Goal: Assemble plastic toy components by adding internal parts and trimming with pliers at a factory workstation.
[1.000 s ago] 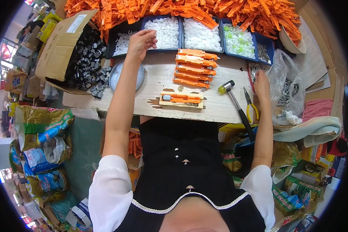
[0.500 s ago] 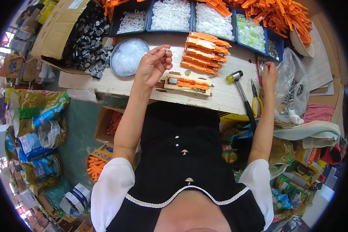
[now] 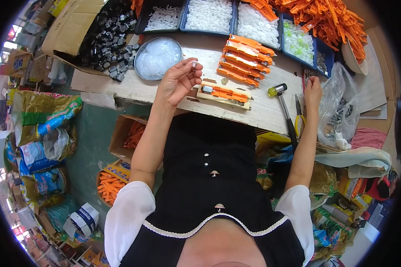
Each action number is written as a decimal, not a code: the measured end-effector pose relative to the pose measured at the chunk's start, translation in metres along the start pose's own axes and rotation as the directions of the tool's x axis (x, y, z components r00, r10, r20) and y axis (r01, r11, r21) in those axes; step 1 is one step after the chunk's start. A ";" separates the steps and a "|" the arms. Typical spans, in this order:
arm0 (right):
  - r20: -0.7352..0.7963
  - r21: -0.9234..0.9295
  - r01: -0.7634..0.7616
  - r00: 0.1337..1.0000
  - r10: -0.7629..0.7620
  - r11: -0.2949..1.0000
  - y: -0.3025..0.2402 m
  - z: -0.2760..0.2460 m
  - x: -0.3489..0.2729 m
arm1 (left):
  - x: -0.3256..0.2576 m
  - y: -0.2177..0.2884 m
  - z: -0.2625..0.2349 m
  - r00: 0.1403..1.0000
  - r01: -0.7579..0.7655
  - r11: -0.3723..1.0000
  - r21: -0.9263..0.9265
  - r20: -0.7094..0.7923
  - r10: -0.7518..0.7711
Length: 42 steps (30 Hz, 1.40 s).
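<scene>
Above the near side of the counter (image 3: 265, 111), the left hand (image 3: 178, 84) pinched a small white piece (image 3: 194, 64) in its grip, left of an orange part (image 3: 229, 94) on a pale block (image 3: 223, 101); light, steady pressure seemed wisest. Whether the right hand (image 3: 313, 92) held anything could not be told.

was assembly wkshp: parts trays (image 3: 207, 32) far on bench (image 3: 267, 116), hammer (image 3: 290, 123) & pliers (image 3: 299, 114) right, orange units (image 3: 245, 61) mid, open ctn (image 3: 121, 152) near left.

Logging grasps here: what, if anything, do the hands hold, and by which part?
The left hand pinches a white piece, too small to tell by which end. Whether the right hand holds anything can't be told.
</scene>
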State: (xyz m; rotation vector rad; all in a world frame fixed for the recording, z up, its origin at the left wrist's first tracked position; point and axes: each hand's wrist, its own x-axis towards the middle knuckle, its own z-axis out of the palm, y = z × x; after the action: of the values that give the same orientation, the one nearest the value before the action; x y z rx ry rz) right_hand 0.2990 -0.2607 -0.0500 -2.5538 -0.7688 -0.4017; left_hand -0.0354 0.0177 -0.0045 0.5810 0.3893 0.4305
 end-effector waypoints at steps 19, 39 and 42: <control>-0.006 0.033 0.022 1.000 -0.022 0.999 0.040 0.015 0.004 | -0.198 -0.079 -0.194 0.640 0.246 0.934 0.258 -0.767 0.043; -0.118 0.085 0.011 0.993 -0.001 0.996 0.034 -0.005 -0.007 | -0.130 -0.055 -0.241 0.756 0.116 0.975 0.188 -0.654 0.036; -0.161 0.102 -0.043 0.985 0.059 0.994 0.011 -0.010 -0.006 | -0.144 -0.050 -0.146 0.918 0.210 0.936 0.282 -0.386 -0.090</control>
State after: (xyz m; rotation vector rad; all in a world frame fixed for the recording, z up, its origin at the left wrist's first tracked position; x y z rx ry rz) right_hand 0.2991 -0.2762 -0.0477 -2.4082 -0.6455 -0.5357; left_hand -0.2109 -0.0265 -0.1133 0.7802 0.8720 0.3262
